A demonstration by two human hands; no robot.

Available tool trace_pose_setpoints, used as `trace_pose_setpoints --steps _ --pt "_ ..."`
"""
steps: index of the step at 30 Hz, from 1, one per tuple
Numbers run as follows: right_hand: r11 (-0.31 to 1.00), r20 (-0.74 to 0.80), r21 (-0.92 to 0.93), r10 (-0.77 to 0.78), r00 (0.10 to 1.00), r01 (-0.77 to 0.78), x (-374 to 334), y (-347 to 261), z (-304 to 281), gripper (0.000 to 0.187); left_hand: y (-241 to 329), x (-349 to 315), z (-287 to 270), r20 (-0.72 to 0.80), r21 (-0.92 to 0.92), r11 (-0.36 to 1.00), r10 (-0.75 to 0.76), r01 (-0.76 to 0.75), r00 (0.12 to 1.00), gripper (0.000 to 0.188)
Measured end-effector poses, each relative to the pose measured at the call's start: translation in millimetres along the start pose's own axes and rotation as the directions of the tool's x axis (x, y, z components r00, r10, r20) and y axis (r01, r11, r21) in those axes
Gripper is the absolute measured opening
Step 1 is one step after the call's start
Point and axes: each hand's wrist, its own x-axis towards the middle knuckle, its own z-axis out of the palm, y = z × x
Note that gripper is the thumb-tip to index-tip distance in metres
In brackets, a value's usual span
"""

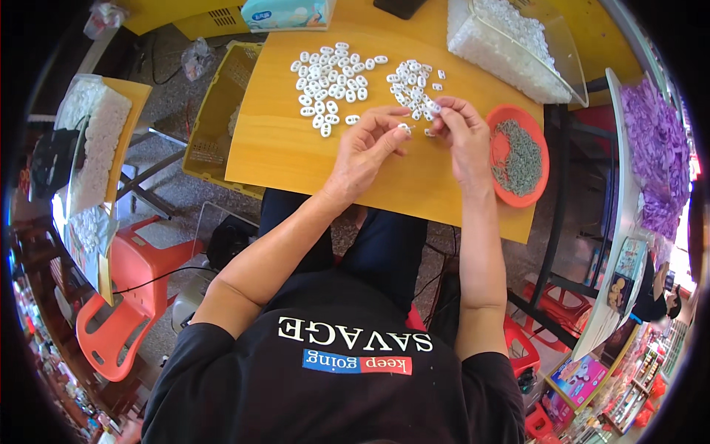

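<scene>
At the wooden table, my left hand is closed, thumb and fingers pinching a small white plastic piece. A thin end, perhaps of a screw, seems to stick out of it, too small to be sure. My right hand pinches another small white plastic piece, level with the left hand and a little apart from it. Beyond my hands lie a heap of white oval pieces with two holes and a heap of smaller white pieces. Beside my right wrist is a red dish of small grey metal screws.
A transparent bin of clear pieces stands at the far right. A tissue pack and a dark phone lie at the far edge. Left of the table are a yellow crate and an orange chair. Purple pieces fill a right-hand shelf.
</scene>
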Motion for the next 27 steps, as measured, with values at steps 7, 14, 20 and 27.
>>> trace_pose_setpoints --steps 7,14,20,27 --pt "0.998 -0.031 0.024 -0.058 0.998 0.059 -31.5 11.7 31.5 0.014 0.2 -5.1 -0.9 0.024 -0.054 0.998 0.010 -0.009 1.000 0.010" --pt "0.988 -0.087 0.152 -0.017 0.996 0.031 -36.1 10.3 34.5 0.017 -4.9 -6.6 -4.4 -0.047 -0.096 0.995 -0.010 0.005 0.999 0.010" --pt "0.980 -0.081 -0.148 -0.143 0.986 0.130 -38.9 8.6 35.8 0.017 -2.8 -6.6 -7.4 -0.006 -0.057 0.998 -0.035 0.035 0.999 0.009" --pt "0.792 0.006 -0.496 -0.405 0.914 0.355 -40.5 9.5 35.5 0.018 -4.7 -6.8 -6.0 -0.013 -0.075 0.996 -0.050 0.049 0.999 0.010"
